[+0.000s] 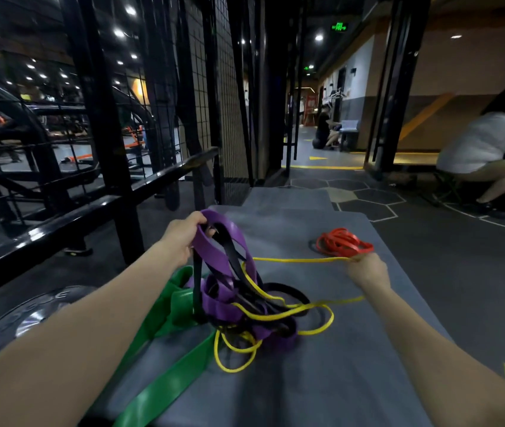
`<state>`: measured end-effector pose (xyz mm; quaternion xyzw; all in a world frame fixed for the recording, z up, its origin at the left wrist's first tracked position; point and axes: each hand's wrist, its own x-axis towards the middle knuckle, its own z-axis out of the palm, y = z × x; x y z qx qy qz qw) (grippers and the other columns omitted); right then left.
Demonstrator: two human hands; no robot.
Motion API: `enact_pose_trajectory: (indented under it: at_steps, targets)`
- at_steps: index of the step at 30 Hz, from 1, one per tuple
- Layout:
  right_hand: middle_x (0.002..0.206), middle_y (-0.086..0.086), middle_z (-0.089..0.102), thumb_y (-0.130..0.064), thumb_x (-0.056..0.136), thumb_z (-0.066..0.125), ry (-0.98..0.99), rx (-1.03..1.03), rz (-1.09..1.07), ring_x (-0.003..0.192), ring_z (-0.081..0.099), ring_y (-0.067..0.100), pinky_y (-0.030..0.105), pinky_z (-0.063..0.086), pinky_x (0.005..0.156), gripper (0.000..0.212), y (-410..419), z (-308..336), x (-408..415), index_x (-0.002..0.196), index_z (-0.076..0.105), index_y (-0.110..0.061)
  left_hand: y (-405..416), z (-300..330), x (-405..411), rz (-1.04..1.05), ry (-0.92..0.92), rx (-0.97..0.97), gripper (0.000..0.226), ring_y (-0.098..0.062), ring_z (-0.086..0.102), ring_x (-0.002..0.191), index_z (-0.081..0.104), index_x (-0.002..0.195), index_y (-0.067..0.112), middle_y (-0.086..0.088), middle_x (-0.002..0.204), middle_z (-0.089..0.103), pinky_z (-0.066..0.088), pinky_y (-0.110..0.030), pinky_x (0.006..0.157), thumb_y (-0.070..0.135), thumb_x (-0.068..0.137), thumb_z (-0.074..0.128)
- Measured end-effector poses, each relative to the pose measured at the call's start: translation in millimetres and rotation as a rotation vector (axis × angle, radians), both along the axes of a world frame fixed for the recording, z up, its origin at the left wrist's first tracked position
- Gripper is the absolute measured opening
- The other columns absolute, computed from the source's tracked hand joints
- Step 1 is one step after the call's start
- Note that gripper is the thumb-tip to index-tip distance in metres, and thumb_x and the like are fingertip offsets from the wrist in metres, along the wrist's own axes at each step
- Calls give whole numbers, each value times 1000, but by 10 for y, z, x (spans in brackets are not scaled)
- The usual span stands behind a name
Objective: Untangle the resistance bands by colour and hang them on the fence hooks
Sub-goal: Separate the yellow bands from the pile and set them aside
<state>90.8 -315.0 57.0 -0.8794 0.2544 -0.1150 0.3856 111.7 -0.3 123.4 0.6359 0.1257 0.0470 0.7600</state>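
Early going: only the thin red rubber bands [344, 245] lie sorted on the far right of the grey mat [353, 380], nothing visibly hung, while the left hand [183, 234] grips the wide purple band [214, 254] above the knot and the right hand [366, 269] pinches the thin yellow band [297, 259] taut.

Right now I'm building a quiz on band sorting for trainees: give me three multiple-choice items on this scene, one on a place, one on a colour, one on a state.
1. Where do the red bands lie?
A. apart on the mat
B. on a fence hook
C. under the green band

2. Which colour does the right hand pull?
A. green
B. yellow
C. black

3. The yellow band near that hand is:
A. taut
B. knotted
C. cut

A: a separate red pile lies on the grey mat.
B: its fingers pinch yellow.
A: it runs straight to the tangle held up by the left hand.
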Motion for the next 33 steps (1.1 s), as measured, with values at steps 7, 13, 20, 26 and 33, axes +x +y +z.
enact_pose_trajectory:
  at_steps: [7,13,20,26,33]
  targets:
    - [57,1,52,-18,91,56,-131,258,216,45,40,11,13,29,31,22,270,178,77,72,63,-10,-157,-2,24,-126,-32,2,7,-2,61,44,62,78,10,4,47,64,46,-12,42,10,86,62]
    - [62,5,53,-13,95,37,-276,1043,325,43,44,12,16,40,37,33,641,904,4,72,58,-3,-251,161,-19,-233,-99,50,4,-4,65,51,63,81,13,4,54,67,52,-15,50,12,84,65]
    - [71,10,56,3,90,33,-358,1023,463,59,50,15,25,52,61,28,885,1384,-135,76,58,0,-362,488,-68,-329,-225,71,16,-3,65,52,62,81,11,4,55,68,52,-15,49,-2,87,55]
    - [70,0,56,-12,83,67,-200,289,770,58,51,7,15,40,50,20,1099,1164,-93,101,60,-7,-501,737,-110,-455,-346,-5,26,-15,66,76,59,104,-1,-8,85,67,56,-25,74,-15,85,47]
    - [72,8,56,-5,85,64,-515,320,740,60,55,13,27,49,62,8,1125,1446,-16,80,60,-11,-485,887,-129,-518,-373,171,59,-19,62,98,46,131,12,1,109,63,54,-34,84,-12,78,60]
